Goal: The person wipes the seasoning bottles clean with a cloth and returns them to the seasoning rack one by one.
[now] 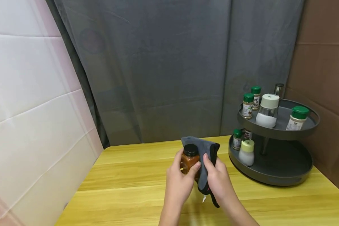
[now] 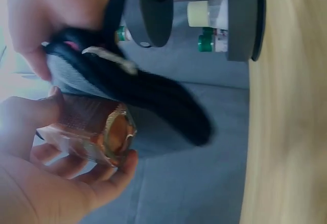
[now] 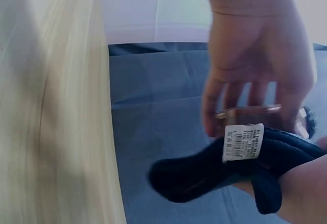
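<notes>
My left hand (image 1: pixel 180 182) grips a square glass spice jar (image 1: pixel 190 160) with a black lid and reddish-brown contents. In the left wrist view the jar (image 2: pixel 99 127) is raised above the table, its base facing the camera and the fingers wrapped along its side. My right hand (image 1: pixel 218 180) holds a folded grey cloth (image 1: pixel 204 175) with black edging, thumb on its near face. The cloth lies against the right side of the jar. A white printed tag (image 3: pixel 243 142) hangs from the cloth in the right wrist view.
At the right stands a two-tier dark grey turntable rack (image 1: pixel 271 179). Its upper tier (image 1: pixel 288 133) bears green-capped spice bottles and a white-lidded shaker (image 1: pixel 268 111). On the lower tier are a yellow-lidded shaker (image 1: pixel 246 153) and small green-capped bottles. A grey curtain (image 1: pixel 158 78) hangs behind the wooden table (image 1: pixel 124 188).
</notes>
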Motion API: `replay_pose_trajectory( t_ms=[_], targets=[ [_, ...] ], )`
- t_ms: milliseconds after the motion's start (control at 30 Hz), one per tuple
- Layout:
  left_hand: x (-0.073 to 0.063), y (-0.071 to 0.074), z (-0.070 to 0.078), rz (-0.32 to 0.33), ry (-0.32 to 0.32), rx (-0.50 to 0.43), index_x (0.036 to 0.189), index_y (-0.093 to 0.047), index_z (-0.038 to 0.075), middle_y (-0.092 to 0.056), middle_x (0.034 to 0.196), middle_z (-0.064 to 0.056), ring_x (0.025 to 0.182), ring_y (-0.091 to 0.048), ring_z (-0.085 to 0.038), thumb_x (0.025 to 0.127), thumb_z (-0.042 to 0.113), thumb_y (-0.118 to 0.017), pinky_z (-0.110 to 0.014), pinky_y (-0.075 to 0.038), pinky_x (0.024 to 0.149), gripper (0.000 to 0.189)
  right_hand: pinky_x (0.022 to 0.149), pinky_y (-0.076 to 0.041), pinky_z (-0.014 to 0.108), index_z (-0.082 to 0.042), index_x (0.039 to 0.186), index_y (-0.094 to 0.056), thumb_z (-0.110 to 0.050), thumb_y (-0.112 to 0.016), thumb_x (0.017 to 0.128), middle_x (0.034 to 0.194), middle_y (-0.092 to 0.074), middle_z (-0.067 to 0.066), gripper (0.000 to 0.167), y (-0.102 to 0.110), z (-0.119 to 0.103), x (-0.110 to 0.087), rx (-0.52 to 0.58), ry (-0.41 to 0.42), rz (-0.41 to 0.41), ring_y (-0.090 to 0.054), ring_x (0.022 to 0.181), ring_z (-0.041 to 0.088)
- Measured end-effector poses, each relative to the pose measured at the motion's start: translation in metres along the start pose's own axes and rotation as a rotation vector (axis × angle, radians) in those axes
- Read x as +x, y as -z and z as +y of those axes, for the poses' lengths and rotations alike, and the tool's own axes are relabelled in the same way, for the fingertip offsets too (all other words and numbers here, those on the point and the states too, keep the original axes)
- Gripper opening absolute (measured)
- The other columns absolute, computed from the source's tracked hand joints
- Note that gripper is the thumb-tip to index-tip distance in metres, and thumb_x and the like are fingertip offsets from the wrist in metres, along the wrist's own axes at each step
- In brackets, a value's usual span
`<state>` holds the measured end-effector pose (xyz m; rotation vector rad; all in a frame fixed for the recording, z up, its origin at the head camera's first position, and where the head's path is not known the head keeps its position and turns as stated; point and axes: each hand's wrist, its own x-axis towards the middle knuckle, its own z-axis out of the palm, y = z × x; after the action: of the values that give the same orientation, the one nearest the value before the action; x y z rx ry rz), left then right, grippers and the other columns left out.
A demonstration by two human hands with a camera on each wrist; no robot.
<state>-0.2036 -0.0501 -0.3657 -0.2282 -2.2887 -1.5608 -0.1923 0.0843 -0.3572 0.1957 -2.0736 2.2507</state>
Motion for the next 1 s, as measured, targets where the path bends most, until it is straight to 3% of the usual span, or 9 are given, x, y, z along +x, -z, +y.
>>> replay_pose_trajectory(
  t_ms=[133, 200, 333, 467, 700, 767, 900, 1000],
  targets=[
    [0.001, 0.001, 0.003, 0.01, -0.02, -0.012, 0.146, -0.062, 0.023, -0.078, 0.119, -0.004, 0.105, -0.072, -0.018, 0.094, 0.026, -0.084, -0.036, -0.063, 0.085, 0.057, 0.109, -0.052, 0.047, -0.003, 0.157, -0.041, -0.041, -0.034, 0.117, 0.147, -0.059, 0.021, 0.056, 0.002, 0.001, 0.001, -0.022, -0.071, -0.007, -0.059, 0.134, 0.03],
    [0.001, 0.0, 0.001, 0.002, -0.017, 0.014, 0.143, -0.064, 0.024, -0.078, 0.115, -0.003, 0.102, -0.071, -0.017, 0.092, 0.025, -0.086, -0.033, -0.062, 0.083, 0.056, 0.111, -0.052, 0.047, -0.003, 0.158, -0.041, -0.041, -0.034, 0.117, 0.15, -0.058, 0.02, 0.056, 0.002, -0.002, 0.0, -0.01, -0.083, 0.0, -0.059, 0.137, 0.03],
    [0.0, -0.003, -0.004, -0.017, 0.006, 0.061, 0.141, -0.065, 0.022, -0.079, 0.109, -0.002, 0.098, -0.072, -0.015, 0.089, 0.023, -0.088, -0.029, -0.06, 0.079, 0.056, 0.12, -0.043, 0.051, -0.005, 0.16, -0.039, -0.042, -0.036, 0.116, 0.159, -0.053, 0.017, 0.057, 0.002, -0.009, -0.001, 0.026, -0.028, 0.036, -0.051, 0.145, 0.031],
    [-0.001, -0.005, -0.006, 0.001, 0.018, 0.043, 0.142, -0.064, 0.02, -0.079, 0.113, -0.004, 0.102, -0.073, -0.018, 0.09, 0.023, -0.087, -0.032, -0.063, 0.083, 0.057, 0.127, -0.033, 0.059, -0.004, 0.162, -0.036, -0.04, -0.039, 0.116, 0.166, -0.044, 0.017, 0.058, -0.001, -0.012, -0.004, 0.029, 0.045, 0.049, -0.04, 0.155, 0.033],
    [0.0, -0.003, 0.002, 0.04, 0.008, -0.017, 0.144, -0.064, 0.02, -0.077, 0.12, -0.006, 0.106, -0.072, -0.022, 0.091, 0.022, -0.086, -0.041, -0.065, 0.088, 0.058, 0.11, -0.049, 0.043, -0.001, 0.156, -0.045, -0.039, -0.037, 0.117, 0.147, -0.06, 0.02, 0.055, -0.001, -0.007, -0.003, -0.02, -0.026, 0.049, -0.057, 0.134, 0.029],
    [0.0, -0.003, 0.002, 0.03, 0.013, -0.021, 0.143, -0.064, 0.021, -0.078, 0.119, -0.006, 0.106, -0.072, -0.022, 0.09, 0.021, -0.087, -0.039, -0.065, 0.087, 0.057, 0.112, -0.048, 0.046, -0.001, 0.157, -0.043, -0.041, -0.036, 0.117, 0.149, -0.058, 0.021, 0.057, 0.0, -0.01, -0.002, -0.018, -0.034, 0.041, -0.056, 0.136, 0.03],
    [-0.001, -0.005, -0.002, -0.008, 0.026, -0.011, 0.141, -0.065, 0.021, -0.078, 0.115, -0.005, 0.105, -0.072, -0.021, 0.09, 0.021, -0.087, -0.035, -0.065, 0.086, 0.056, 0.126, -0.032, 0.063, -0.005, 0.162, -0.037, -0.04, -0.038, 0.116, 0.165, -0.045, 0.018, 0.058, 0.0, -0.016, -0.003, 0.009, 0.005, 0.044, -0.042, 0.153, 0.036],
    [0.0, -0.007, -0.005, -0.01, 0.022, 0.0, 0.141, -0.065, 0.02, -0.079, 0.114, -0.005, 0.104, -0.073, -0.021, 0.09, 0.02, -0.087, -0.035, -0.065, 0.086, 0.056, 0.128, -0.025, 0.066, -0.004, 0.163, -0.034, -0.037, -0.039, 0.116, 0.169, -0.039, 0.018, 0.057, -0.002, -0.016, -0.003, 0.01, 0.038, 0.05, -0.034, 0.159, 0.037]
  ],
)
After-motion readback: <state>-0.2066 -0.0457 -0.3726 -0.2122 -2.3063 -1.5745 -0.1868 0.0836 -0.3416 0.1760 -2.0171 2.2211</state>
